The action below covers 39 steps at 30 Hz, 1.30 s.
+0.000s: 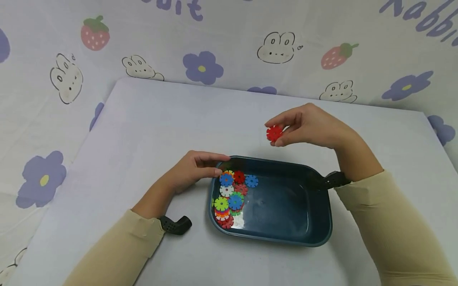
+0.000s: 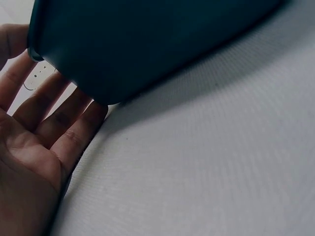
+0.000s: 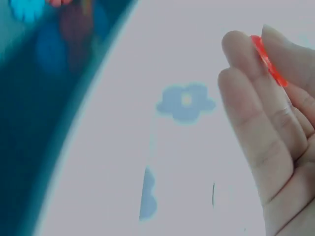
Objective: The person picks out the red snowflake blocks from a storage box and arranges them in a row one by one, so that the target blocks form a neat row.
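Note:
My right hand (image 1: 311, 125) is raised beyond the far rim of a dark blue plastic tub (image 1: 282, 236). It pinches a red notched snowflake disc (image 1: 274, 133) between thumb and fingers; the right wrist view shows this disc (image 3: 268, 61) edge-on. At the tub's far left corner is my left hand (image 1: 193, 169), holding the rim with the thumb tip over it. In the left wrist view, its other fingers (image 2: 74, 137) lie along the outer wall. Several coloured snowflake discs (image 1: 221, 203) are heaped at the tub's left end, in blue, green, red, white and orange.
The tub stands on a white-covered table (image 1: 154, 119). Behind the table hangs a pale cloth (image 1: 232, 28) printed with rabbits, strawberries and purple flowers. Black wrist-worn devices (image 1: 177, 225) stick out from both sleeves, the right one overlapping the tub's right rim in the head view.

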### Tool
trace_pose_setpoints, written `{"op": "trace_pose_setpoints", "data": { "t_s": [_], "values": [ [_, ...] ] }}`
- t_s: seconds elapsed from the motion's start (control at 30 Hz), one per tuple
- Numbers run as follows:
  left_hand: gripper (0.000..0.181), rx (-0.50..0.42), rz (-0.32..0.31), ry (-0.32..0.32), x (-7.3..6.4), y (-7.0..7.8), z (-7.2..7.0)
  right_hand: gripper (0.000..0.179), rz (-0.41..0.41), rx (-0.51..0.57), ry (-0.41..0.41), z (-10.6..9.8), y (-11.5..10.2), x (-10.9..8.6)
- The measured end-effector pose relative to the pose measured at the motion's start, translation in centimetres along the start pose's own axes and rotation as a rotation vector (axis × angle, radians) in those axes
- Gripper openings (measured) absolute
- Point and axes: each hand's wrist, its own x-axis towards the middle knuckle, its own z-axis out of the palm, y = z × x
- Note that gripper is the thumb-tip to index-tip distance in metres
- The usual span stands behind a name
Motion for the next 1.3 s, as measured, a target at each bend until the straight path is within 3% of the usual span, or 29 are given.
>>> {"op": "trace_pose_setpoints", "data": {
  "t_s": [0.3, 0.5, 0.63, 0.83, 1.03, 1.3],
  "values": [
    [0.036, -0.006, -0.001, 0.061, -0.1, 0.2, 0.3, 0.047, 0.175, 0.040, 0.184, -3.6, 5.9, -0.6],
    [0.035, 0.027, -0.044, 0.121, -0.5, 0.3, 0.6, 0.051, 0.289, -0.002, 0.193, -3.7, 11.0, 0.0],
    [0.037, 0.095, -0.069, 0.147, -1.0, 0.9, 0.7, 0.050, 0.324, -0.035, 0.187, -3.1, 13.0, 0.3],
    [0.039, 0.136, -0.064, 0.157, -1.8, 1.4, 0.8, 0.047, 0.317, -0.075, 0.197, -2.2, 14.3, 0.8],
    [0.042, 0.091, -0.027, 0.134, -2.1, 0.8, 1.0, 0.050, 0.337, -0.115, 0.202, -1.5, 15.1, 1.6],
    [0.040, 0.024, -0.022, 0.161, -2.2, -0.1, 1.2, 0.047, 0.340, -0.115, 0.234, -1.5, 15.3, 1.6]
  ]
}}
